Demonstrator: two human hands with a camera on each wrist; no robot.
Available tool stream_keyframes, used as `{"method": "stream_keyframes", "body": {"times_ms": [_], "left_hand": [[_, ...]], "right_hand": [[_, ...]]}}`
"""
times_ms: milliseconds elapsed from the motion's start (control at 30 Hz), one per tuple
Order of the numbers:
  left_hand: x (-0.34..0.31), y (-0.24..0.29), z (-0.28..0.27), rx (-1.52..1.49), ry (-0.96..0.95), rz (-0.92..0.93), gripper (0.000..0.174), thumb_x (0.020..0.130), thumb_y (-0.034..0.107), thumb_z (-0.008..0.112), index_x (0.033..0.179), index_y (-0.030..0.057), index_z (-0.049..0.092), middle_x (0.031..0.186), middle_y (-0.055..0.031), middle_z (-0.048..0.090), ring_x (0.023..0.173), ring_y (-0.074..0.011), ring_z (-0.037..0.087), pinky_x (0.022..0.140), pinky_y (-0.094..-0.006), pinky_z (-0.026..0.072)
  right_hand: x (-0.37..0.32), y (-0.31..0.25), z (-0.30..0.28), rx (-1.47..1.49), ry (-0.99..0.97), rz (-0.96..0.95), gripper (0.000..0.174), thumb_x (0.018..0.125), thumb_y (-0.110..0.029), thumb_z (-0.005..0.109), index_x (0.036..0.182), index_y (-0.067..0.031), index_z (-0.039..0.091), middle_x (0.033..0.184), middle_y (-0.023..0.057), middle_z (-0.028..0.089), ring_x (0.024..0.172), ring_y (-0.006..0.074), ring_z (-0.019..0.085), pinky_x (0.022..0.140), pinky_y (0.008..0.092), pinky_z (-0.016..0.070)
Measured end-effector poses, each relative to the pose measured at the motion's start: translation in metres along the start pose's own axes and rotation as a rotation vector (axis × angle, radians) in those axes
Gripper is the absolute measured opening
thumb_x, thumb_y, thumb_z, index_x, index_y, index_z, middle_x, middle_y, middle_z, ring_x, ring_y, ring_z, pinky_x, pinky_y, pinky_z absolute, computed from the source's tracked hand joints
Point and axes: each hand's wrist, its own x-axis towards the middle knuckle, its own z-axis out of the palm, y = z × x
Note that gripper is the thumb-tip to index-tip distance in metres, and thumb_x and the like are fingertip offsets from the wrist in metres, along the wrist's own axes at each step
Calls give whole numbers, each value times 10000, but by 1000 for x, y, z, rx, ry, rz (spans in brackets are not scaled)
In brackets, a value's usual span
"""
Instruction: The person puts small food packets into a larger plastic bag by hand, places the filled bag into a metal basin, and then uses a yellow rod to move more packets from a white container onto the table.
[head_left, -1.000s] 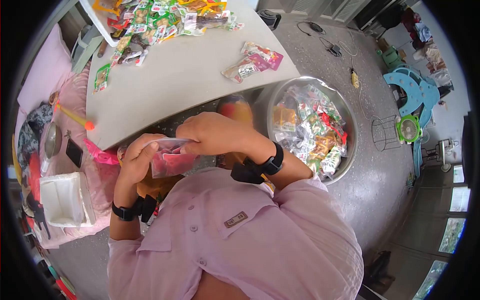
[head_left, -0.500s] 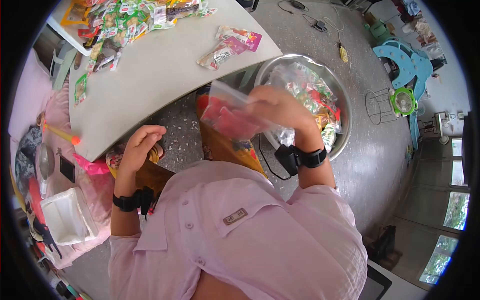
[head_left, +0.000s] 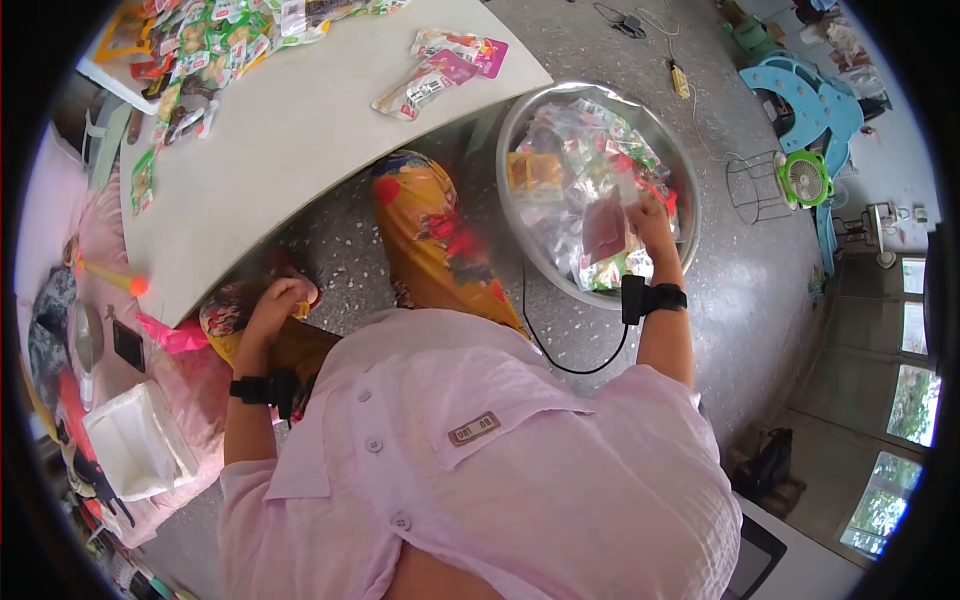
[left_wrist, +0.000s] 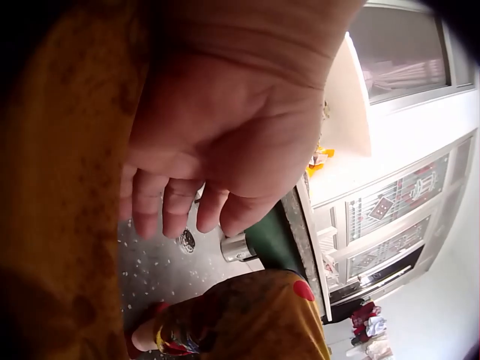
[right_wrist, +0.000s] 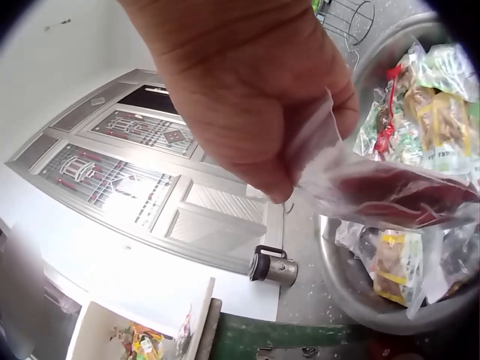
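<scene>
My right hand [head_left: 652,222] pinches a clear plastic bag [right_wrist: 397,199] with dark red contents by its top edge. It holds the bag over a round metal basin [head_left: 517,125], which is heaped with clear bags of small snack packets [head_left: 565,140]. In the right wrist view the thumb and fingers close on the bag's upper corner, and the bag hangs across the heap. My left hand [head_left: 280,303] is low beside the left knee, near patterned yellow trousers [head_left: 430,220]. Its fingers [left_wrist: 176,206] hang loose, palm in view, with nothing held.
A pale table [head_left: 270,150] bears a pile of snack packets [head_left: 225,45] and two pink-ended packets [head_left: 430,85]. At left, a white foam box [head_left: 140,440] sits on pink cloth. A green fan [head_left: 805,178] and wire frame stand beyond the basin. A black cable [head_left: 570,368] hangs from the right wrist.
Both hands held the bag before the body; the left let go and lowered slightly. My right hand carried the bag rightward over the basin. The head view shifted a little.
</scene>
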Motion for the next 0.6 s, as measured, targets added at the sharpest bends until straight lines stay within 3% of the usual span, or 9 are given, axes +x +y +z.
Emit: {"method": "stream_keyframes", "body": {"times_ms": [67, 133, 167, 267, 433, 533, 600], "left_hand": [[3, 0, 1, -20, 17, -3, 175, 789, 200, 505, 870, 51, 546, 771, 22, 511, 673, -58, 443, 595, -188, 361], [7, -8, -1, -24, 33, -31, 175, 787, 201, 509, 874, 55, 548, 763, 20, 506, 669, -58, 445, 591, -189, 364], [13, -18, -8, 15, -5, -70, 193, 804, 205, 503, 946, 76, 528, 835, 18, 524, 765, -73, 493, 664, -200, 403], [8, -9, 0, 1, 53, -51, 164, 779, 186, 509, 871, 58, 551, 765, 10, 512, 682, -65, 458, 608, -192, 376], [8, -8, 1, 16, 52, -68, 159, 782, 183, 491, 861, 58, 548, 814, -7, 536, 743, -91, 494, 650, -211, 398], [8, -6, 3, 26, 118, -103, 158, 785, 189, 487, 864, 65, 545, 816, -5, 538, 746, -94, 497, 658, -219, 399], [10, -9, 2, 20, 127, -124, 163, 786, 196, 487, 874, 72, 545, 818, -1, 540, 751, -94, 498, 659, -222, 397]], "right_hand": [[4, 43, -3, -23, 54, 13, 186, 717, -187, 576, 673, -10, 539, 568, 27, 519, 497, 102, 483, 468, 256, 380], [-10, 41, 3, -59, 89, 75, 196, 714, -189, 575, 678, 0, 541, 568, 38, 521, 503, 111, 492, 482, 267, 403], [-15, 40, 6, -99, 100, 87, 204, 712, -195, 576, 689, 5, 542, 575, 50, 525, 512, 122, 503, 495, 272, 413], [-4, 77, 5, -177, 98, 137, 234, 705, -220, 557, 731, 12, 549, 614, 92, 558, 557, 162, 551, 546, 296, 445], [22, 121, -19, -297, 123, 172, 217, 691, -208, 520, 744, -1, 561, 661, 132, 582, 614, 214, 584, 593, 325, 458], [47, 134, -47, -326, 242, 101, 209, 710, -204, 533, 711, 4, 538, 646, 121, 561, 596, 189, 571, 553, 324, 458], [62, 129, -72, -487, 370, 13, 213, 730, -217, 514, 745, -7, 545, 699, 151, 578, 667, 252, 582, 604, 371, 460]]}}
